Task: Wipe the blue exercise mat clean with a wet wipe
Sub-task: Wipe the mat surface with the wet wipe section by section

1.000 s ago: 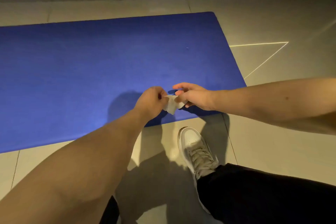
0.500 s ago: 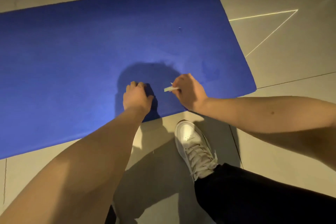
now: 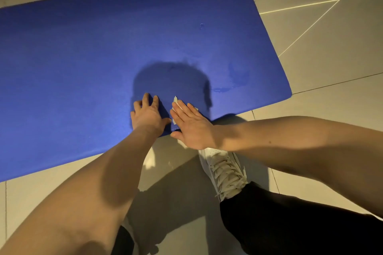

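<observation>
- Plainly, the right hand (image 3: 192, 128) pressed the limp wet wipe (image 3: 176, 100) flat, fingers straight.
- The left hand (image 3: 148, 115), fingers spread, steadied the blue exercise mat (image 3: 83, 58), likely soft and grippy.

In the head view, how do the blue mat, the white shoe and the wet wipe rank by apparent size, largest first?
1. blue mat
2. white shoe
3. wet wipe, mostly hidden under the right hand; full size unsure

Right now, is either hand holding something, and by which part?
Nothing is gripped. The right hand presses the wet wipe onto the blue mat under its straight fingers; the left hand rests on the mat.
</observation>
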A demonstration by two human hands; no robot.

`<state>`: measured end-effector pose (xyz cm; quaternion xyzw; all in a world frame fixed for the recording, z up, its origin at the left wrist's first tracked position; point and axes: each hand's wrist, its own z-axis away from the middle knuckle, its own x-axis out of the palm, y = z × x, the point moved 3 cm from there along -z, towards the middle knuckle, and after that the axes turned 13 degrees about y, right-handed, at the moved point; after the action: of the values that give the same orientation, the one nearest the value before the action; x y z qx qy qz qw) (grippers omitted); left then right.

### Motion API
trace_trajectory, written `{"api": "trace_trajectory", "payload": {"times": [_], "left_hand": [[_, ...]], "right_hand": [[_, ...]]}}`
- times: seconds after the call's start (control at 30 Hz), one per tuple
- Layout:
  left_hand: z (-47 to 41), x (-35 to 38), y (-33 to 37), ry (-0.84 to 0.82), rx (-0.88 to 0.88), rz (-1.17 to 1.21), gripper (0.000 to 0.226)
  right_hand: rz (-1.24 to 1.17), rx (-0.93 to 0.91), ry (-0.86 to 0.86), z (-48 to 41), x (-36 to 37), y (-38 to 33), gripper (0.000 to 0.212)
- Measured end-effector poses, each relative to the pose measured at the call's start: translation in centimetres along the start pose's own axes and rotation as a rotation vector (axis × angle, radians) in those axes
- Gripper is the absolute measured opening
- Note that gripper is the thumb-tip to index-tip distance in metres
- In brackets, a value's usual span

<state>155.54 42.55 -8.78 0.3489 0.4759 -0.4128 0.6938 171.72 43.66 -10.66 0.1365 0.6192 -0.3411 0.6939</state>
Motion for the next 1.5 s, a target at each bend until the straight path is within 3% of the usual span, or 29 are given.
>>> {"api": "trace_trajectory", "payload": {"times": [0.2, 0.33, 0.47, 0.67, 0.83, 1.0, 1.23, 1.33, 1.5], "left_hand": [[-0.4, -0.8, -1.5, 0.074, 0.029, -0.061, 0.092], [0.0, -0.4, -3.0, 0.059, -0.151, -0.049, 0.109], [-0.5, -0.2, -2.7, 0.002, -0.172, -0.052, 0.114], [-0.6, -0.2, -2.9, -0.043, -0.173, -0.07, 0.113], [-0.6, -0.5, -2.9, -0.086, -0.177, -0.07, 0.108], [-0.4, -0.3, -3.0, -0.075, -0.178, -0.059, 0.109], [-0.5, -0.2, -2.9, -0.063, -0.183, -0.055, 0.108], [-0.4, -0.2, -2.9, -0.057, -0.183, -0.067, 0.107], [-0.4, -0.2, -2.9, -0.066, -0.196, -0.056, 0.108]], "right_hand": [[0.074, -0.201, -0.012, 1.7, -0.4, 5.9, 0.085], [-0.023, -0.061, -0.029, 3.2, -1.3, 8.8, 0.08], [-0.072, -0.023, -0.061, 2.3, -1.3, 6.5, 0.093], [0.003, -0.265, -0.12, -0.9, -0.3, 0.2, 0.093], [0.023, -0.485, -0.122, 0.2, -1.4, 4.9, 0.077], [0.035, -0.451, -0.115, 3.7, -3.5, 11.0, 0.069], [-0.024, -0.435, -0.147, 1.3, -1.6, 6.3, 0.077], [0.032, -0.485, -0.071, -0.1, -0.4, 3.8, 0.077], [-0.006, -0.428, -0.09, 0.7, -1.1, 5.9, 0.077]]}}
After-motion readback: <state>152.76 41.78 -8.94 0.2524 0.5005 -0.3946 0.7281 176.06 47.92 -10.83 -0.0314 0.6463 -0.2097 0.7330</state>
